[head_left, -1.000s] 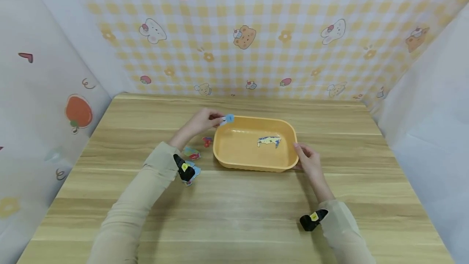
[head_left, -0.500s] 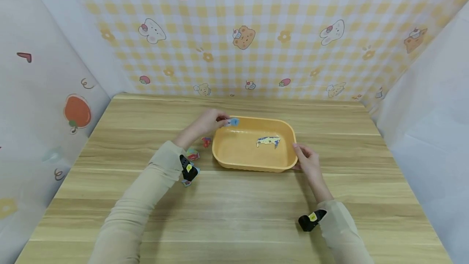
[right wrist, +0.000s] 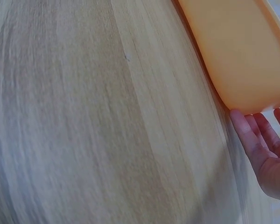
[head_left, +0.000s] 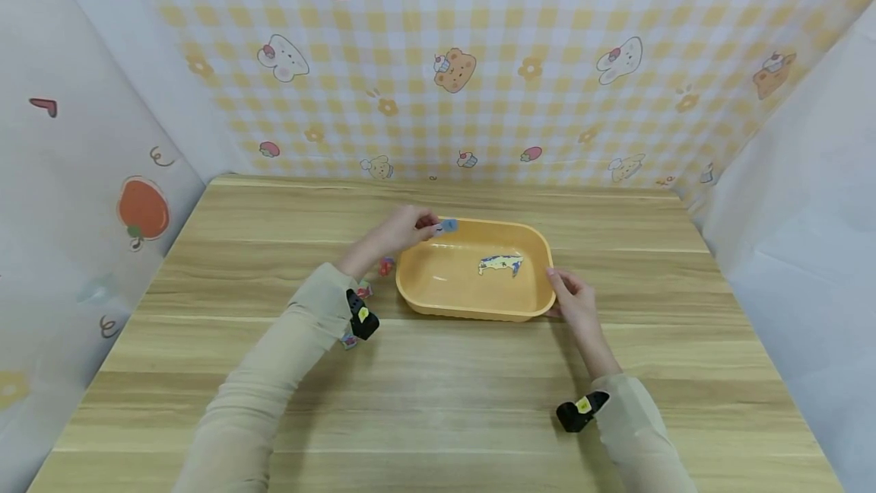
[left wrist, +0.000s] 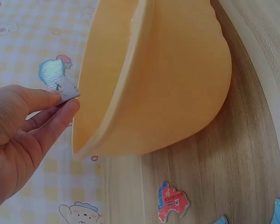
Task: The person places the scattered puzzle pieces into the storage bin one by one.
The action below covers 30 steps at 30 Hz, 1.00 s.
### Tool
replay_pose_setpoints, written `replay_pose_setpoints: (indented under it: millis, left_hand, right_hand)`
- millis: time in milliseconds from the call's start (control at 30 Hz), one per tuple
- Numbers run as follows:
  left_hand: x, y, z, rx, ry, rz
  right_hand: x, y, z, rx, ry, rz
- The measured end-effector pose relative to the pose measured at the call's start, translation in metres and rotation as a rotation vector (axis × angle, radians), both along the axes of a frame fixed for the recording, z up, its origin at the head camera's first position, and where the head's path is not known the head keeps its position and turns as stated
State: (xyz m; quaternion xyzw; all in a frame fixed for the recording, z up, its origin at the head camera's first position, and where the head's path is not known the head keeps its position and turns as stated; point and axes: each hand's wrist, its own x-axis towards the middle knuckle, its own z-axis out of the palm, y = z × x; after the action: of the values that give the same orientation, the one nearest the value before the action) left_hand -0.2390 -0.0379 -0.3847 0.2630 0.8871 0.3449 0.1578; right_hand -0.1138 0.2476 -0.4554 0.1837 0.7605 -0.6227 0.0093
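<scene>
My left hand (head_left: 411, 228) pinches a small flat blue-and-white puzzle piece (head_left: 447, 226) between thumb and fingers. It is over the far left rim of a yellow plastic basin (head_left: 472, 309). In the left wrist view, this piece (left wrist: 60, 84) has a pale rounded end and small printed marks, and shows beside the basin's rim. Inside the basin lies a cream-and-blue puzzle piece (head_left: 500, 265) with a jagged outline. My right hand (head_left: 573, 294) holds the basin's right end, thumb at the rim, with fingertips (right wrist: 238, 116) against the outer wall in the right wrist view.
Left of the basin, a red-and-blue map-shaped piece (left wrist: 172, 201) lies on the wooden table (head_left: 465, 402). More colourful pieces (head_left: 349, 340) lie nearer, partly covered by the left sleeve and its black wrist camera (head_left: 362, 316). A yellow checked cloth (head_left: 411, 97) hangs behind the table.
My left hand has moved right with the blue-and-white puzzle piece, from the basin's left corner farther along its far rim. My right hand and the basin have stayed in place.
</scene>
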Motion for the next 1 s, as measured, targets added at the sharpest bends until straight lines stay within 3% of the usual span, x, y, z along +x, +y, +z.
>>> replay_pose_setpoints:
  millis: [267, 767, 1000]
  left_hand:
    - [-0.006, 0.013, -0.004, -0.059, 0.018, -0.046]
    - [-0.013, 0.043, -0.019, -0.248, 0.068, -0.215]
    - [-0.015, 0.054, -0.023, -0.287, -0.003, -0.203]
  right_hand:
    - [-0.001, -0.001, 0.000, 0.011, -0.018, -0.012]
    - [-0.002, -0.002, -0.001, -0.020, -0.025, -0.042]
    - [-0.001, -0.001, -0.001, -0.014, -0.021, -0.037]
